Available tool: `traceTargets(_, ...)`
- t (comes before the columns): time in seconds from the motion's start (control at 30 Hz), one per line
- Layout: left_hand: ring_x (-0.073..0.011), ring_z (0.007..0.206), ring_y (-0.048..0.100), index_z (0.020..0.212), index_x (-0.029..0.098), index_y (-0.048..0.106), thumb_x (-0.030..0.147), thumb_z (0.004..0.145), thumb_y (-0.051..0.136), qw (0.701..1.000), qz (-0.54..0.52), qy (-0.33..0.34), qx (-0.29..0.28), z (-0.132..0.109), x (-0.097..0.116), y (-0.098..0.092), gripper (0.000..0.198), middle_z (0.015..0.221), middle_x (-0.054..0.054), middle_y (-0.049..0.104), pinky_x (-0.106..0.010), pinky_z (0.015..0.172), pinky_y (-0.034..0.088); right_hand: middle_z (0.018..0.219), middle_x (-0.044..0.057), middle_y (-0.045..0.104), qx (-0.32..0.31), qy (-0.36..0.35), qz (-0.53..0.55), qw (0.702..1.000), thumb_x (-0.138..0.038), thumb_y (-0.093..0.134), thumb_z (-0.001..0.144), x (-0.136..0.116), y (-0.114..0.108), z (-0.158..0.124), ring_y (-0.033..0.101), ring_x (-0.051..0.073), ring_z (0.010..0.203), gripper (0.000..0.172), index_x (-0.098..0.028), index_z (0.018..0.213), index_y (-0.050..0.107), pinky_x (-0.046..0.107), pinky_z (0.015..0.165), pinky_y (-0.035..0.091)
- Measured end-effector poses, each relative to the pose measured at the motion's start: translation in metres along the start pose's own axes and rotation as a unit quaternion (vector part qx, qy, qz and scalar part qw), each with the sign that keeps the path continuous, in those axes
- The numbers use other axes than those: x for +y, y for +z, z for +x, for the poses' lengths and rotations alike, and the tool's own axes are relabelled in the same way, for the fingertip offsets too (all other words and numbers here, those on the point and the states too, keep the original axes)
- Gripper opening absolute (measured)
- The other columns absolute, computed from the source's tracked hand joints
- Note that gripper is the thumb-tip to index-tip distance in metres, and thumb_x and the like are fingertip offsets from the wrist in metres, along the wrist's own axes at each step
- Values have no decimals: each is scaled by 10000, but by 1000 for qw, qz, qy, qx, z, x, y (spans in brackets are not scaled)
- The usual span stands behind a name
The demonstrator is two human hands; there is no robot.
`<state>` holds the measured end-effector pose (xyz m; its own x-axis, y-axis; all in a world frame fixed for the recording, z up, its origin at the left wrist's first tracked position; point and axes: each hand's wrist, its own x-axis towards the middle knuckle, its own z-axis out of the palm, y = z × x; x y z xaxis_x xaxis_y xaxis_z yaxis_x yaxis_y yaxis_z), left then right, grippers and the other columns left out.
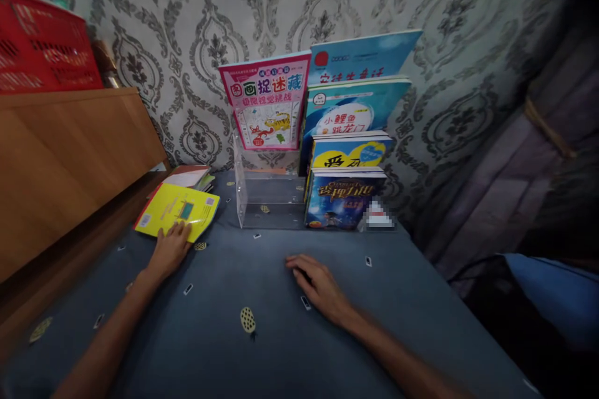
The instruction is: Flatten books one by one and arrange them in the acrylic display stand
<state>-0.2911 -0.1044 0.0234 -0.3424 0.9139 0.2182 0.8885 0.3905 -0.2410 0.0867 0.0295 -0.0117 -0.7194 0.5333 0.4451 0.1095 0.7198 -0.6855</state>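
At the left of the table a yellow book (187,202) with a red spine lies on top of a small pile of books. My left hand (172,246) has its fingers bent over the near edge of that book; its thumb is hidden. My right hand (321,287) rests over the middle of the table, holding nothing, its loosely bent fingers apart from the thumb. Beyond it stands a clear acrylic book rack (239,199). A pink picture book (271,103) stands at its back left. The right side bears a blue fairy-tale book (365,53), a teal book (355,106), a yellow-and-blue book (350,151) and a dark blue book (344,199).
A wooden cabinet (79,162) borders the table on the left, with a red plastic basket (47,43) on top. Patterned wallpaper (210,31) rises behind the rack. At the right hangs a tied curtain (510,181). The table has a blue-grey cloth (262,361) with pineapple prints.
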Motion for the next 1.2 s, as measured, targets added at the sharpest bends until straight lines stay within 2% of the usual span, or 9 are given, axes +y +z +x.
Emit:
traceTargets(0.17,-283,1332,557,1358,150,580,151,930,466,999,3,41,-29,-55,19,-4,442,1431,-169,589,-406,1099,452,1096,104,736,-5,-15,-8,1000,-157,459,958,-1,-1,1,688,233,1058,252,-210,1050,688,422,945,561)
traceTargets(0.3,-294,1191,648,1295,187,626,237,946,525,996,-13,88,-27,-90,51,-26,367,1309,-154,670,-418,1001,523,1108,106,732,-7,-9,-8,1000,-166,457,962,-1,-1,1,683,234,1073,250,-205,1050,687,427,958,551)
traceTargets(0.37,-311,1102,682,1275,214,640,384,945,578,992,-32,124,-16,-105,71,-36,377,1250,-153,697,-434,919,560,1110,112,733,-9,-5,-8,1000,-166,450,960,-2,-1,1,681,241,1076,255,-197,1050,687,441,957,548)
traceTargets(0.47,-308,1094,685,1261,271,651,607,896,601,972,-102,210,14,-118,88,-44,498,1233,-119,717,-438,924,562,1121,118,732,-13,1,-9,1000,-164,440,960,-4,-1,1,678,244,1083,268,-187,1066,685,448,955,544)
traceTargets(0.57,-266,1136,673,1301,287,628,588,975,468,960,-167,221,35,-113,76,-39,472,1232,-81,726,-434,1008,525,1125,111,731,-13,5,-5,1000,-157,446,956,-5,-2,1,680,235,1075,269,-193,1075,684,438,954,541)
traceTargets(0.7,-373,1384,493,1408,169,560,586,989,368,988,-131,57,58,-94,37,-7,621,1462,-198,558,-586,1102,422,1101,109,732,-7,8,-3,1000,-161,448,959,-4,-1,1,684,231,1044,258,-187,1065,682,418,934,545)
traceTargets(0.8,-379,1450,409,1458,159,514,587,987,366,989,-132,59,27,-87,25,16,654,1547,-204,460,-588,1123,404,1078,106,732,-9,7,-4,1000,-153,447,957,-4,-1,0,685,229,1027,258,-187,1062,680,403,926,546)
traceTargets(0.93,-337,1503,325,1503,199,457,556,1003,386,982,-142,121,27,-86,45,21,618,1597,-158,401,-553,1181,348,1084,111,725,9,2,-3,1000,-149,443,964,-6,-2,0,680,224,1040,260,-183,1079,674,399,933,546)
traceTargets(1.2,-340,1512,302,1507,208,435,550,1001,428,966,-181,181,41,-69,125,-1,611,1600,-178,387,-588,1181,331,1185,136,698,33,-53,-46,997,-150,452,977,-15,-7,-2,645,242,1157,263,-192,1137,657,448,987,538)
